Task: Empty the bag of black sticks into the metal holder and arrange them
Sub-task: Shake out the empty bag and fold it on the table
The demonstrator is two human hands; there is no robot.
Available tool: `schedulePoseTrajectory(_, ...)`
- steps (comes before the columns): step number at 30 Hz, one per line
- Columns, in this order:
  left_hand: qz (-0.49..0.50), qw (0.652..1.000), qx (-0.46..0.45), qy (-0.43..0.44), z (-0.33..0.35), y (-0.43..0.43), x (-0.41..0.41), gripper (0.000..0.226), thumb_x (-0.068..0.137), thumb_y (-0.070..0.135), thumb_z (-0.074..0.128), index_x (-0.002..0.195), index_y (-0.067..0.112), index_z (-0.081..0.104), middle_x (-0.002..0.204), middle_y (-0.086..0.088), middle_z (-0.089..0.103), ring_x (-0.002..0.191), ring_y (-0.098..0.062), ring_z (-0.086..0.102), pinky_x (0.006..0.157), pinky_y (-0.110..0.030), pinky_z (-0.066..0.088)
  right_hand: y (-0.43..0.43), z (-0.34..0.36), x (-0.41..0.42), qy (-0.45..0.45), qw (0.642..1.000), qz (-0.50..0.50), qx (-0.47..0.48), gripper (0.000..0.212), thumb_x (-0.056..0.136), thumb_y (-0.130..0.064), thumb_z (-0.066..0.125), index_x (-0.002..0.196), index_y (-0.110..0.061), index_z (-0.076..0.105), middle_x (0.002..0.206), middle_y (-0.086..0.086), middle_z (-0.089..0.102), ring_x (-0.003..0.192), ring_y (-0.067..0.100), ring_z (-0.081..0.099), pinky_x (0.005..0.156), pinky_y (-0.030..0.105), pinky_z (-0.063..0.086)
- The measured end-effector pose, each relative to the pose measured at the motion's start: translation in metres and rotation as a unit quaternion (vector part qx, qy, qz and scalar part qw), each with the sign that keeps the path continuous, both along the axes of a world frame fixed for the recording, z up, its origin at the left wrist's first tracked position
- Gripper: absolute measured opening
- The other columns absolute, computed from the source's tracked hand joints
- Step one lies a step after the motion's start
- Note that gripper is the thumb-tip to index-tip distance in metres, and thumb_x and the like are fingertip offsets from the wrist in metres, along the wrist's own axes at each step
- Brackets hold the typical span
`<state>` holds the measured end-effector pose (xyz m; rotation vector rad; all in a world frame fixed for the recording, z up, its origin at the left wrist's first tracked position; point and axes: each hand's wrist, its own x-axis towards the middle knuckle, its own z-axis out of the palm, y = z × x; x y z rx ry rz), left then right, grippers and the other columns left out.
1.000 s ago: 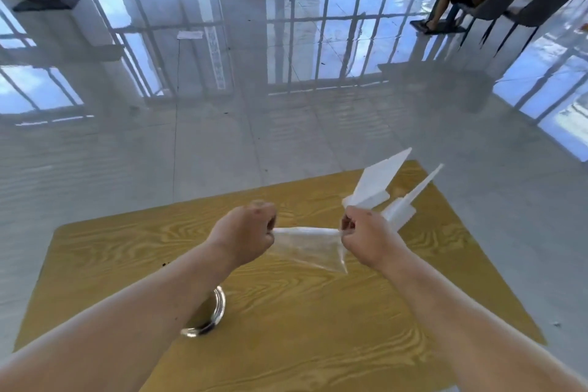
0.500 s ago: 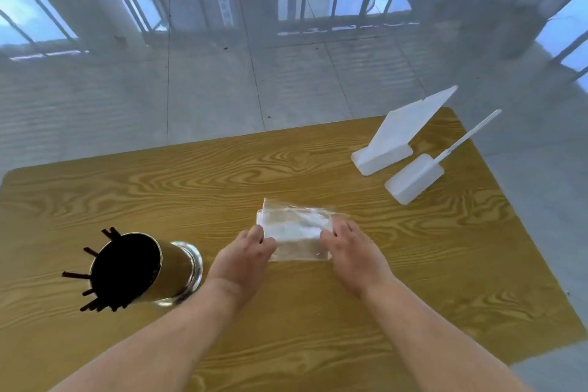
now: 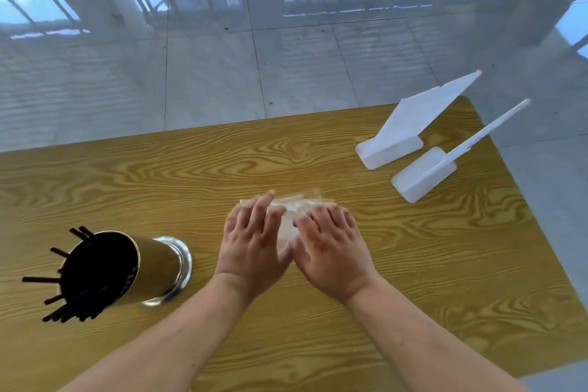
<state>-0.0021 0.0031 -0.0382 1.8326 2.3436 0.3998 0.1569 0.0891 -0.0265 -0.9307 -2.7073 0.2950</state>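
A clear plastic bag (image 3: 294, 204) lies flat on the wooden table (image 3: 318, 162), with no sticks visible in it. My left hand (image 3: 253, 240) and my right hand (image 3: 331, 243) rest flat on top of it, fingers spread, side by side. To the left stands the metal holder (image 3: 156, 267), a shiny cylinder on a round foot. It is full of black sticks (image 3: 79, 289), and several of them poke out over its rim toward the left.
Two white plastic stands sit at the table's far right: a slanted sign holder (image 3: 410, 127) and a block with a thin rod (image 3: 426, 177). Beyond the table's far edge lies a glossy tiled floor (image 3: 222, 73).
The bag went from being stretched in the air between my hands to lying on the table. My hands have slid forward and now press flat on it. The view tilted down.
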Motion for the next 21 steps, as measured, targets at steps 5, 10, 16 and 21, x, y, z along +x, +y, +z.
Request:
schedulePoseTrajectory(5, 0.037, 0.991, -0.13, -0.019, -0.023, 0.02, -0.012, 0.076, 0.092, 0.064, 0.017, 0.16, 0.036, -0.004, 0.174, 0.001, -0.014, 0.158, -0.022, -0.018, 0.127, -0.058, -0.006, 0.011, -0.013, -0.032, -0.045, 0.997, 0.006, -0.066, 0.058, 0.101, -0.033, 0.045, 0.156, -0.014, 0.048, 0.161, 0.016, 0.049, 0.156, 0.043, 0.034, 0.129, 0.059, 0.024)
schedulePoseTrajectory(10, 0.048, 0.983, -0.172, -0.043, -0.051, 0.023, -0.013, 0.078, 0.083, 0.076, -0.024, 0.155, 0.044, -0.025, 0.17, 0.008, -0.026, 0.153, -0.014, -0.033, 0.125, -0.05, -0.017, 0.029, -0.048, -0.043, -0.166, 0.975, -0.009, -0.146, 0.069, 0.105, -0.048, 0.005, 0.171, -0.026, 0.002, 0.181, 0.008, -0.002, 0.164, 0.031, -0.018, 0.131, 0.052, -0.014)
schedulePoseTrajectory(16, 0.059, 0.989, -0.134, -0.032, -0.062, 0.021, -0.009, 0.072, 0.096, 0.071, -0.007, 0.162, 0.04, -0.006, 0.173, 0.008, -0.008, 0.158, -0.014, -0.019, 0.127, -0.053, -0.01, 0.037, -0.068, -0.039, -0.13, 0.98, 0.01, -0.151, 0.067, 0.108, -0.051, 0.014, 0.171, -0.027, 0.014, 0.18, 0.003, 0.005, 0.166, 0.024, -0.01, 0.133, 0.05, -0.007)
schedulePoseTrajectory(21, 0.056, 0.988, -0.139, -0.023, -0.065, 0.023, -0.01, 0.071, 0.098, 0.067, -0.007, 0.162, 0.037, -0.006, 0.173, 0.006, -0.01, 0.158, -0.015, -0.02, 0.127, -0.056, -0.005, 0.036, -0.073, -0.038, -0.119, 0.983, 0.005, -0.14, 0.065, 0.108, -0.047, 0.022, 0.17, -0.027, 0.018, 0.18, 0.001, 0.008, 0.166, 0.023, -0.004, 0.134, 0.05, -0.002)
